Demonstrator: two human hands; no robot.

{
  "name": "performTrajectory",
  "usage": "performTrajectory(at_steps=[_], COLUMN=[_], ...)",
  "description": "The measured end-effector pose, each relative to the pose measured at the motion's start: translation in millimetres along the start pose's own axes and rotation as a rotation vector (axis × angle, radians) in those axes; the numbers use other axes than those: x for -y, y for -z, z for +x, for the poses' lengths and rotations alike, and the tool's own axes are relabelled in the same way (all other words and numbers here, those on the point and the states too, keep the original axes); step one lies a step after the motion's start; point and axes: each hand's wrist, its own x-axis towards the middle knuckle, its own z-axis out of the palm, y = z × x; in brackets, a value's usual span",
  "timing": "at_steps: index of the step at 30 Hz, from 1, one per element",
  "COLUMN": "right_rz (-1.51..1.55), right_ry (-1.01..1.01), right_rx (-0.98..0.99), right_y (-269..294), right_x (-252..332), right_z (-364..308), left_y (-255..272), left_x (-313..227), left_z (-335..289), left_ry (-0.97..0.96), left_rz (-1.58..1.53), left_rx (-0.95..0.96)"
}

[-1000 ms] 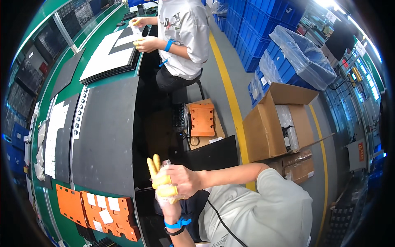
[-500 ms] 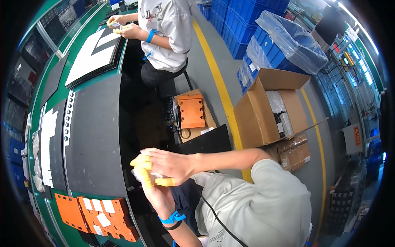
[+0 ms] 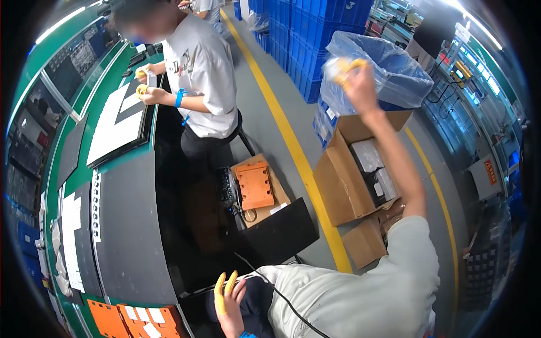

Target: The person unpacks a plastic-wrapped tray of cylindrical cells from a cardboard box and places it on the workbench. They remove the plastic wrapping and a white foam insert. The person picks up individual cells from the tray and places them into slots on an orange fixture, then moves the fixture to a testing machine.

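My right hand (image 3: 356, 83), in yellow finger cots, is stretched out over the blue bin (image 3: 383, 84) lined with a clear plastic bag (image 3: 403, 70). Its fingers are closed on a pale, crumpled wad of plastic film (image 3: 333, 70), smeared by motion. Beneath that forearm stands an open cardboard box (image 3: 338, 186) with grey and white packed items (image 3: 369, 158). My left hand (image 3: 230, 301) is low, near my lap, its fingers spread and holding nothing; yellow cots cover some fingers, and a blue band (image 3: 247, 334) is round the wrist.
On the left, the green bench carries a dark grey mat (image 3: 129, 225), orange trays (image 3: 149, 321) and a stack of white sheets (image 3: 115, 129). A co-worker (image 3: 203, 79) sits beyond. An orange plate (image 3: 255, 185) lies on cardboard. Blue crates (image 3: 307, 50) are stacked behind.
My hands, together before, are now apart. The right one has swung up and right to the lined bin with the film; the left has dropped and spread its fingers. The view has shifted.
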Motion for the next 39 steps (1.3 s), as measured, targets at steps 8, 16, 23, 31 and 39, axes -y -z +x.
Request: performTrajectory(at_steps=[8,16,23,31,39], right_rz=[-0.729,0.291,0.936,1.939,2.466], right_ry=[-0.625,-0.311,0.013,0.424,0.864], right_rx=[0.327,-0.195,0.001,0.229,0.447], right_y=[-71.0,-111.6,0.7,154.4,292.1], right_x=[-240.0,54.0,301.7,483.0,645.3], right_z=[12.1,-23.1,-79.2,-73.9,-25.7], left_y=[1.4,-11.8,2.3,20.5,89.5], left_x=[3.0,-22.2,-24.3,-44.3,-110.8], left_z=[-11.9,-65.7,-138.8,-221.4,-278.8], left_ry=[-0.048,-0.173,-0.611,-1.130,-0.603], left_rz=[0.040,0.188,0.297,1.012,1.575], left_rx=[-0.110,-0.299,-0.660,-1.820,-1.656])
